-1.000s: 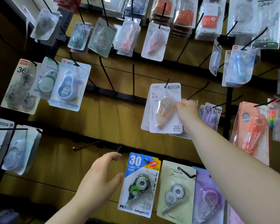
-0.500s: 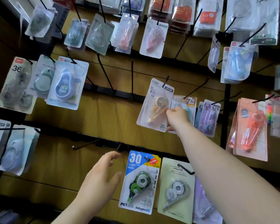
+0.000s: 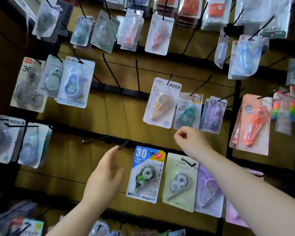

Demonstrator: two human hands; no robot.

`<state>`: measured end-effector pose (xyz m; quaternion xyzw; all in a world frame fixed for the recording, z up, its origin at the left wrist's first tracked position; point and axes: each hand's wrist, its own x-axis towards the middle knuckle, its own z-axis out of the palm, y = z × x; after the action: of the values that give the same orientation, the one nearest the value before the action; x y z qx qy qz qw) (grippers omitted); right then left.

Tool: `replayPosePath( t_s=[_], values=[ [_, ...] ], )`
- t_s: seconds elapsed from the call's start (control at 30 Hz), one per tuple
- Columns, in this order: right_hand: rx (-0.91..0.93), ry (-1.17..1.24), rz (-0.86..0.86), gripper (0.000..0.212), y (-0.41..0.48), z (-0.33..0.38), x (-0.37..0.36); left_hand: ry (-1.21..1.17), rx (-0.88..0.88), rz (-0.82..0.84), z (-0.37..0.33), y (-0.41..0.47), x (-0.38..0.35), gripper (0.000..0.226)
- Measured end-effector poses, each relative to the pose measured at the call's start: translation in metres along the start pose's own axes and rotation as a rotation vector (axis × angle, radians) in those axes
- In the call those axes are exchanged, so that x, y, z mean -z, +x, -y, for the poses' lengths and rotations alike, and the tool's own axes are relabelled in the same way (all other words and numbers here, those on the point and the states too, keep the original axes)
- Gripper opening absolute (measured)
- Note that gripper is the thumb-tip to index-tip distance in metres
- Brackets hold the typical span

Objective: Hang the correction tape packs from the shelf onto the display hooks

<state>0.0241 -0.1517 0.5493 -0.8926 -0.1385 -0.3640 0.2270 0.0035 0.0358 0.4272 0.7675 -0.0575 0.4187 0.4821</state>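
The orange correction tape pack (image 3: 162, 103) is seen hanging on a black display hook (image 3: 169, 79) in the middle row, its card marked "20m" and tilted slightly, with the lower edge swung to the left. It is held by no hand. Just to its right a teal pack (image 3: 188, 113) is hung, partly overlapped by it, and beyond that a purple pack (image 3: 213, 114) and a larger coral pack (image 3: 252, 125) are hung on hooks of their own.

The right hand (image 3: 192, 143) is raised just below the teal pack, apart from every card; its fingers are curled in toward the palm and nothing is gripped. The left hand (image 3: 104, 178) is held lower and further left, its fingers relaxed and spread, nothing in it. Its forefinger is brought up beside the tip of a bare hook (image 3: 123, 145); whether the two touch cannot be told.

In the row below, a blue pack marked "30" (image 3: 146, 174), a pale green pack (image 3: 180, 183) and a lilac pack (image 3: 208, 189) are hung side by side, the right forearm crossing over the last. Two empty hooks (image 3: 111, 72) are left to the left of the orange pack, against the wooden back panel (image 3: 109, 116)
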Motion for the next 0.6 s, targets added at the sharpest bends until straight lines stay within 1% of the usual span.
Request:
replayPosePath(
  t_s=[0.07, 0.13, 0.2, 0.23, 0.37, 0.5, 0.6],
  values=[
    [0.037, 0.025, 0.074, 0.019, -0.018, -0.001, 0.0, 0.023, -0.027, -0.044, 0.003, -0.014, 0.002, 0.047],
    [0.055, 0.053, 0.133, 0.024, -0.033, -0.002, -0.001, 0.026, -0.045, -0.013, 0.004, -0.028, 0.004, 0.038],
    [0.058, 0.085, 0.198, 0.03, -0.05, -0.004, -0.005, 0.007, -0.027, 0.038, 0.003, -0.043, 0.007, 0.025],
    [0.057, 0.106, 0.235, 0.032, -0.059, -0.004, -0.008, 0.002, -0.015, 0.062, 0.002, -0.051, 0.009, 0.023],
    [0.043, 0.124, 0.348, 0.03, -0.092, -0.009, -0.018, 0.081, 0.039, 0.167, 0.005, -0.077, 0.02, 0.029],
    [0.011, 0.129, 0.492, 0.023, -0.134, -0.015, -0.028, 0.182, 0.085, 0.286, 0.011, -0.118, 0.035, 0.028],
    [-0.039, 0.156, 0.58, 0.029, -0.175, -0.026, -0.046, 0.285, 0.18, 0.364, 0.032, -0.158, 0.041, 0.035]
  ],
)
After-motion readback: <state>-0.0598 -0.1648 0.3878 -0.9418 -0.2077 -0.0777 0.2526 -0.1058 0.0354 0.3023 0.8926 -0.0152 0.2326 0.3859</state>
